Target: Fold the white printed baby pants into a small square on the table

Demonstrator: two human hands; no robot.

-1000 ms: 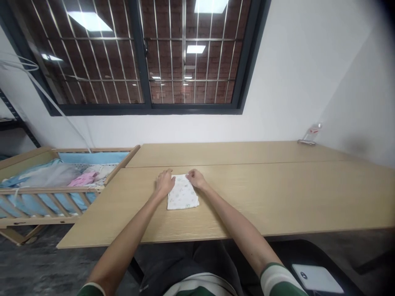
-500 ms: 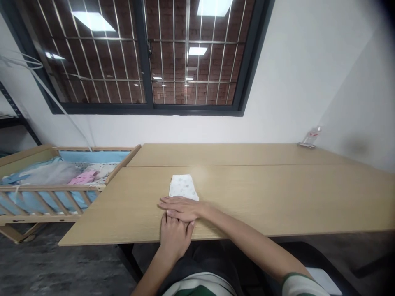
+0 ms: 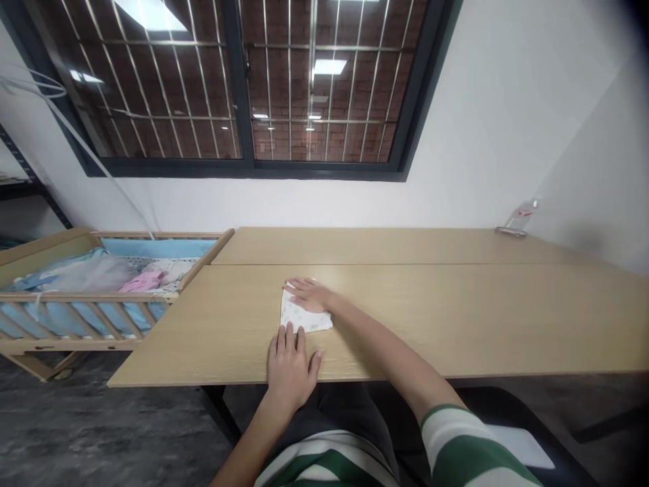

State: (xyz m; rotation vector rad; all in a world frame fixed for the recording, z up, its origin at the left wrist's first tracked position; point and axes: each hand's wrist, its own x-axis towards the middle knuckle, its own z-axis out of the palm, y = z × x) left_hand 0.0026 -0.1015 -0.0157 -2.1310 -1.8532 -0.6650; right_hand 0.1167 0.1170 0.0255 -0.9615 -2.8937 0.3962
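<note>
A small folded white cloth with a faint print [image 3: 298, 320] lies on the wooden table [image 3: 456, 318] near its front edge. My right hand [image 3: 310, 295] rests flat on the far part of the cloth, fingers stretched out to the left. My left hand [image 3: 289, 362] lies flat on the table just in front of the cloth, fingers pointing away from me, their tips at the cloth's near edge. Neither hand holds anything.
A wooden baby crib [image 3: 96, 287] with blue lining and pink and grey cloths stands against the table's left end. A small stand with a clear object [image 3: 517, 222] sits at the far right of the table. A barred window is on the wall behind.
My right hand has slid from the cloth's near edge up to its far part. My left hand has stayed flat at the near edge. A second ago both hands were at the cloth's far corners.
</note>
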